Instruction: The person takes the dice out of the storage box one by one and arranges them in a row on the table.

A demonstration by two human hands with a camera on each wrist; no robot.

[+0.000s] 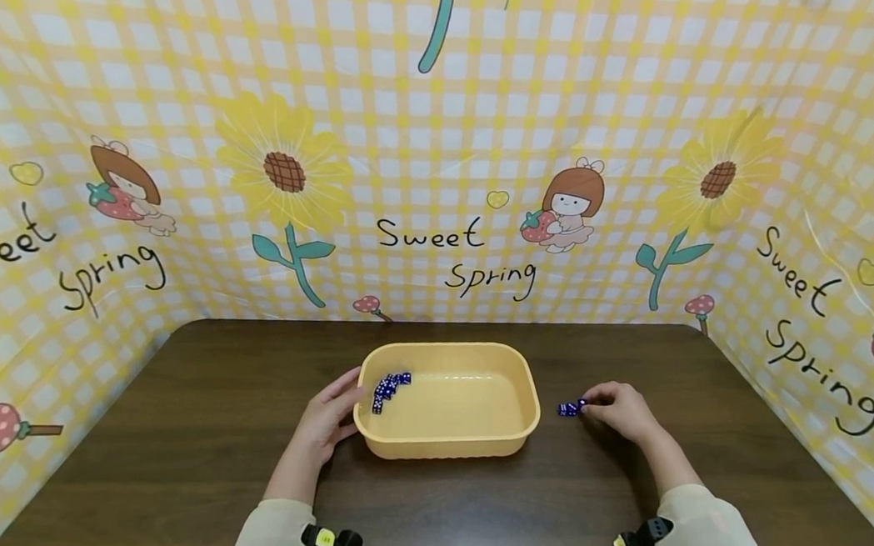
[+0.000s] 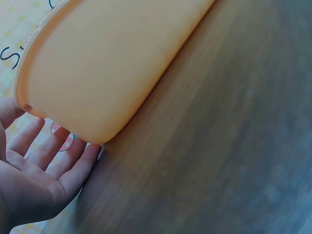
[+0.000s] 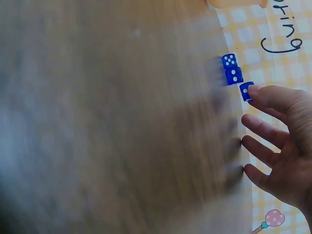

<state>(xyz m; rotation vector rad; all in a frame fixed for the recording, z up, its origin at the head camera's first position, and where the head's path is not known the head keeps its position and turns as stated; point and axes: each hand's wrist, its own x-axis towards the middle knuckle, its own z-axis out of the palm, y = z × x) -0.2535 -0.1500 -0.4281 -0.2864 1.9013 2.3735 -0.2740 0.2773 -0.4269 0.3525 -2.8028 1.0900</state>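
A yellow plastic tub (image 1: 444,450) stands on the dark wooden table. My left hand (image 1: 332,413) holds its left end, thumb at the rim and fingers along the outer wall, as the left wrist view (image 2: 41,183) shows. Several blue dice (image 1: 387,389) with white pips lie inside, bunched at the left. To the right of the tub, my right hand (image 1: 620,409) pinches a blue die (image 3: 246,91) between thumb and index finger; the other fingers are spread. Just left of that die, two more blue dice (image 3: 232,68) sit on the table, touching each other.
The brown wooden table (image 1: 195,425) extends around the tub. Behind it and at both sides hangs a yellow checked cloth (image 1: 445,140) printed with flowers and words. A dark wrist camera is on each sleeve.
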